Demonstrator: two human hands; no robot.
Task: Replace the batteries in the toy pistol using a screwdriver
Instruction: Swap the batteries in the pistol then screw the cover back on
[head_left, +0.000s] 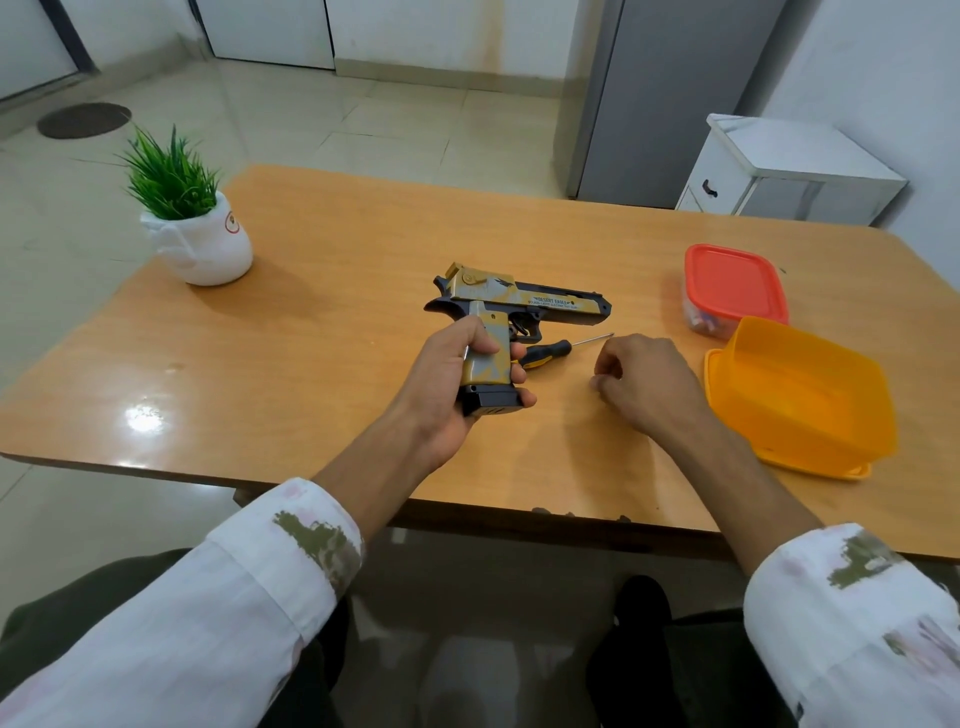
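The gold, grey and black toy pistol (519, 301) is held above the middle of the wooden table (332, 291), barrel pointing right. My left hand (452, 384) is wrapped around its grip, with the black magazine base sticking out below my fingers. A screwdriver (550, 353) with a yellow and black handle lies on the table just behind the grip, its thin shaft pointing right. My right hand (644, 384) hovers low over the table to the right of the screwdriver, fingers curled in, with nothing visible in it.
An upturned orange plastic container (800, 395) rests on its lid at the right near edge. Behind it stands a clear box with a red lid (732, 280). A potted green plant (192, 223) stands at the far left. A white cabinet (789, 171) is beyond the table.
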